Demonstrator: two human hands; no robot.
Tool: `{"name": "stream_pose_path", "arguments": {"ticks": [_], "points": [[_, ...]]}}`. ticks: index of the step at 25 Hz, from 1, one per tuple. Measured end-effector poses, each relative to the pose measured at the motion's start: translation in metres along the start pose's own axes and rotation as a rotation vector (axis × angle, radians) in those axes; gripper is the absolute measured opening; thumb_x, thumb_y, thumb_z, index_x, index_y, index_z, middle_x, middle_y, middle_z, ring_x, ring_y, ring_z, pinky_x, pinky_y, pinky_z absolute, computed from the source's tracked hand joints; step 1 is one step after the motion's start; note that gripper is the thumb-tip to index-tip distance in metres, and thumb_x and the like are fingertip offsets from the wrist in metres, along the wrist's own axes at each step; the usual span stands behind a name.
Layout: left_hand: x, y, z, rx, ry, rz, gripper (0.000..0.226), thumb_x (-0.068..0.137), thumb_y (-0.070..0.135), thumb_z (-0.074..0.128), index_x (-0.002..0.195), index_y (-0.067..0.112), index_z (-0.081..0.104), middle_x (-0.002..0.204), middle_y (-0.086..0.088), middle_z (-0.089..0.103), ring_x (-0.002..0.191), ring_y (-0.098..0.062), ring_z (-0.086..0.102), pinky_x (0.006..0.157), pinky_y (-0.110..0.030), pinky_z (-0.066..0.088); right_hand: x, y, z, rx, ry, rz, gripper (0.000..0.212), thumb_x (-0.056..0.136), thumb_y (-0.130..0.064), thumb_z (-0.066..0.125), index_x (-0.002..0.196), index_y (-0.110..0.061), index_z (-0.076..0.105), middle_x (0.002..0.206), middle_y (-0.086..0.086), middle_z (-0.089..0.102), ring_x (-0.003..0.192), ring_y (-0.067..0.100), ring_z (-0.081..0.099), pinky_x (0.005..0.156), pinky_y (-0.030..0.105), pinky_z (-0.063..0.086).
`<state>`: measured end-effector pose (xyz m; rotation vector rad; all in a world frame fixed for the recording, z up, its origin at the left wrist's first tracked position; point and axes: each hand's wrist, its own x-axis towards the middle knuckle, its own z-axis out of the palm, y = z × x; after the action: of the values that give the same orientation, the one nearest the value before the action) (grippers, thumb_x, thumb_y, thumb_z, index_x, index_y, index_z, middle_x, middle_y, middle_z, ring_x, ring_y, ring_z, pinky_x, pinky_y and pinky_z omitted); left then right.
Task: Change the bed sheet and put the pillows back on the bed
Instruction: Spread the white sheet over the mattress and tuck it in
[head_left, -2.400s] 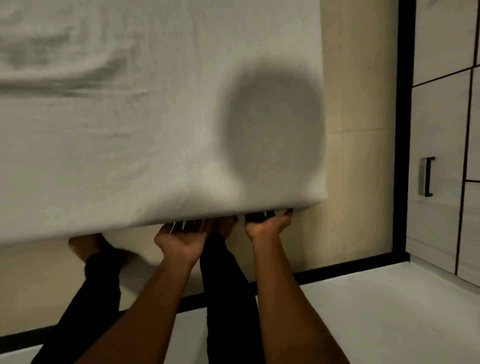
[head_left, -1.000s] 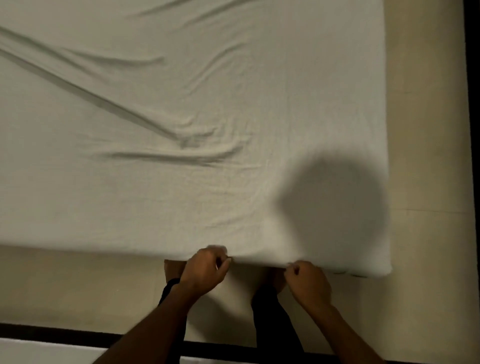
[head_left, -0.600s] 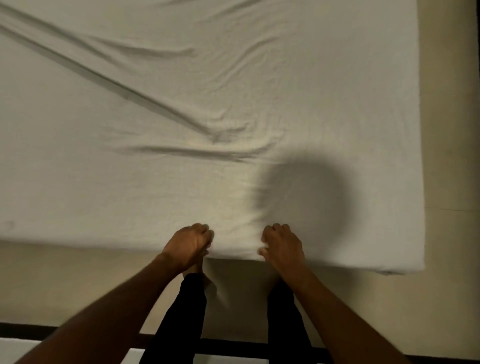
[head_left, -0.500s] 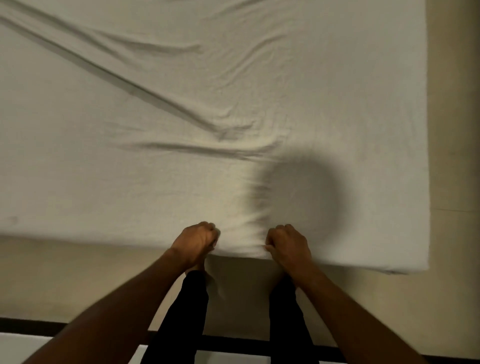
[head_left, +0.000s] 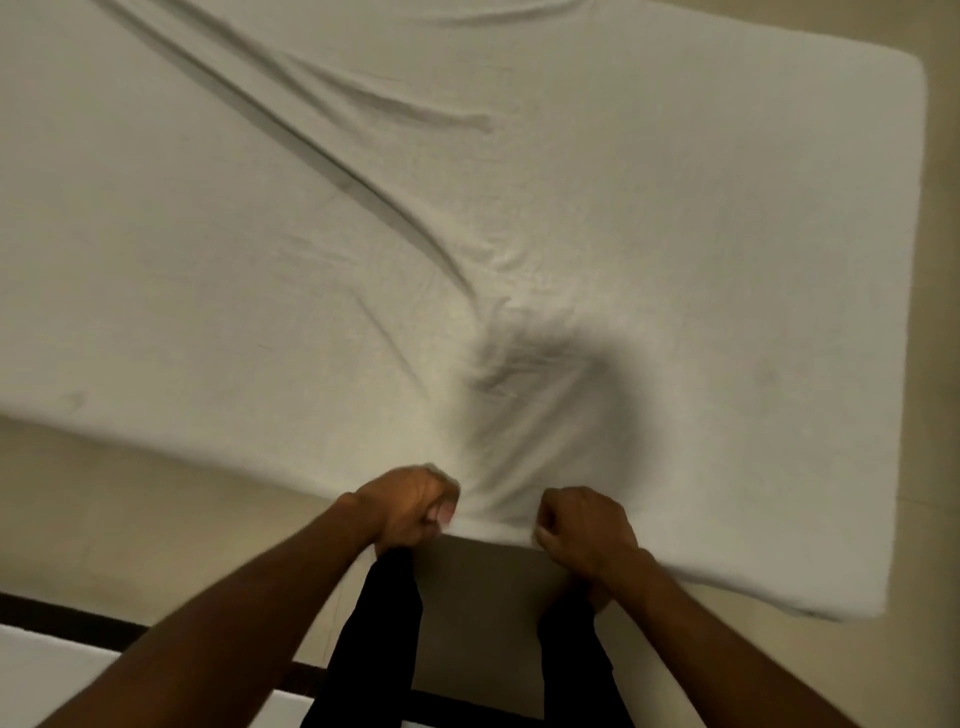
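Plain white bed sheet (head_left: 260, 286); black trousers (head_left: 379, 623); beige floor (head_left: 130, 509).

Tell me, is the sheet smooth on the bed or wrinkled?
Wrinkled. Long creases run across the sheet toward its near edge, where the left hand and right hand grip it.

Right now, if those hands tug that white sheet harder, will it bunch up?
Probably: the sheet looks floppy, folds fanning from where the left hand and right hand grip its edge. Thin creases suggest light cloth, likely easy to drag.
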<state>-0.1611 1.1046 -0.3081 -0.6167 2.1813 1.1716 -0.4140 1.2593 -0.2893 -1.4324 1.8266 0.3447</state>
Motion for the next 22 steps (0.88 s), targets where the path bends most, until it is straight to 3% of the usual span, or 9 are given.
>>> {"name": "stream_pose_path", "arguments": {"ticks": [3, 6, 8, 10, 13, 15, 18, 20, 22], "points": [[-0.046, -0.067, -0.029, 0.123, 0.131, -0.046, 0.026, 0.08, 0.027, 0.073, 0.102, 0.025, 0.059, 0.107, 0.006, 0.058, 0.096, -0.015, 0.057, 0.077, -0.032, 0.044, 0.018, -0.065, 0.002, 0.1, 0.151, -0.107, 0.023, 0.093, -0.045, 0.056, 0.108, -0.029, 0.063, 0.107, -0.006, 0.065, 0.095, 0.015, 0.061, 0.079, 0.032, 0.053], [-0.096, -0.145, -0.062, 0.227, 0.346, -0.223, 0.04, 0.077, 0.024, 0.084, 0.111, 0.017, 0.064, 0.12, -0.005, 0.06, 0.104, -0.028, 0.061, 0.079, -0.04, 0.052, 0.051, -0.136, 0.011, 0.115, 0.289, -0.182, 0.032, 0.092, -0.048, 0.062, 0.116, -0.028, 0.059, 0.11, -0.005, 0.061, 0.099, 0.017, 0.058, 0.08, 0.035, 0.053], [-0.123, -0.189, -0.075, 0.269, 0.42, -0.335, 0.04, 0.077, 0.023, 0.087, 0.11, 0.015, 0.068, 0.116, -0.006, 0.063, 0.101, -0.031, 0.062, 0.075, -0.04, 0.053, 0.072, -0.182, 0.018, 0.071, 0.313, -0.174, 0.034, 0.087, -0.047, 0.07, 0.11, -0.025, 0.06, 0.103, -0.004, 0.06, 0.092, 0.017, 0.057, 0.075, 0.035, 0.053], [-0.131, -0.215, -0.078, 0.309, 0.43, -0.308, 0.024, 0.077, 0.021, 0.086, 0.095, 0.019, 0.069, 0.103, -0.003, 0.064, 0.092, -0.03, 0.064, 0.068, -0.035, 0.049, 0.09, -0.213, 0.025, 0.022, 0.317, -0.144, 0.024, 0.083, -0.04, 0.078, 0.095, -0.024, 0.065, 0.09, -0.005, 0.061, 0.081, 0.016, 0.057, 0.067, 0.033, 0.053], [-0.123, -0.231, -0.08, 0.309, 0.366, -0.199, 0.017, 0.077, 0.013, 0.074, 0.08, 0.026, 0.064, 0.093, 0.002, 0.061, 0.087, -0.024, 0.063, 0.064, -0.03, 0.046, 0.106, -0.23, 0.03, 0.011, 0.27, -0.047, 0.015, 0.082, -0.028, 0.081, 0.075, -0.026, 0.068, 0.075, -0.007, 0.063, 0.073, 0.014, 0.059, 0.061, 0.029, 0.051], [-0.126, -0.235, -0.086, 0.22, 0.235, -0.212, 0.018, 0.079, 0.01, 0.07, 0.089, 0.025, 0.069, 0.1, 0.003, 0.064, 0.095, -0.021, 0.064, 0.071, -0.028, 0.046, 0.108, -0.231, 0.03, 0.001, 0.177, -0.064, 0.007, 0.09, -0.025, 0.071, 0.083, -0.024, 0.071, 0.086, -0.004, 0.067, 0.086, 0.016, 0.063, 0.07, 0.03, 0.052], [-0.137, -0.244, -0.086, 0.184, -0.073, -0.216, 0.024, 0.085, 0.009, 0.066, 0.104, 0.019, 0.076, 0.111, 0.001, 0.071, 0.105, -0.023, 0.066, 0.085, -0.03, 0.049, 0.099, -0.24, 0.016, -0.077, -0.034, -0.193, 0.019, 0.092, -0.023, 0.058, 0.103, -0.021, 0.074, 0.109, 0.002, 0.069, 0.106, 0.022, 0.064, 0.089, 0.034, 0.053], [-0.143, -0.244, -0.078, 0.161, -0.074, -0.226, 0.022, 0.087, 0.011, 0.067, 0.106, 0.018, 0.076, 0.114, -0.002, 0.071, 0.108, -0.024, 0.066, 0.089, -0.03, 0.047, 0.097, -0.247, 0.004, -0.083, -0.087, -0.192, 0.022, 0.089, -0.024, 0.055, 0.102, -0.022, 0.072, 0.11, 0.001, 0.07, 0.104, 0.023, 0.067, 0.09, 0.033, 0.052], [-0.152, -0.247, -0.072, 0.126, 0.026, -0.21, 0.016, 0.088, 0.016, 0.067, 0.102, 0.02, 0.075, 0.112, -0.001, 0.069, 0.106, -0.023, 0.065, 0.087, -0.028, 0.041, 0.099, -0.26, -0.006, -0.109, -0.083, -0.17, 0.021, 0.089, -0.029, 0.053, 0.1, -0.023, 0.069, 0.108, 0.0, 0.07, 0.101, 0.023, 0.068, 0.088, 0.033, 0.051]]}}
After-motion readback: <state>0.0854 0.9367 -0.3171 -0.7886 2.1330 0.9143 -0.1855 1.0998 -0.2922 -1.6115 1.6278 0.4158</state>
